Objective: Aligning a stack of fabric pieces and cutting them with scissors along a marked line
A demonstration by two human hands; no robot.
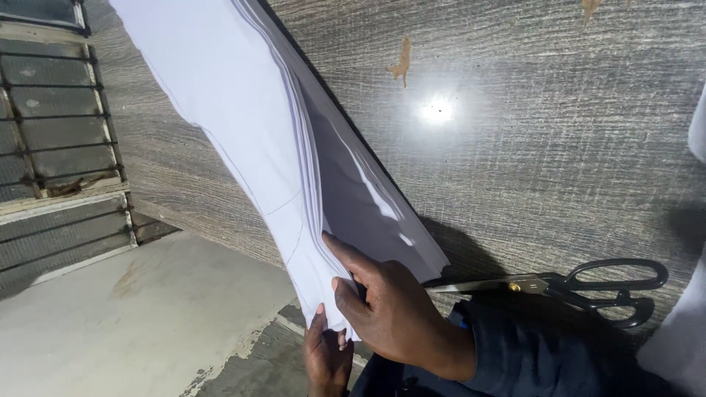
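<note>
Both hands pinch the near end of a stack of white sheets.

The left hand (327,360) grips from beneath, the right hand (390,309) clamps thumb-over on top; the stack (279,147) runs away up-left over the table (551,147) edge. Scissors (573,283) lie closed just right of the right hand.

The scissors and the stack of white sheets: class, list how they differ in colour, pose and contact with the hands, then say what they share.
The scissors are black-handled with metal blades; the stack of white sheets is pale and layered. The scissors lie flat on the table; the stack is lifted at its near end. No hand touches the scissors, while the right hand and left hand grip the stack's corner. Both sit over the same grey wood-grain table.
</note>
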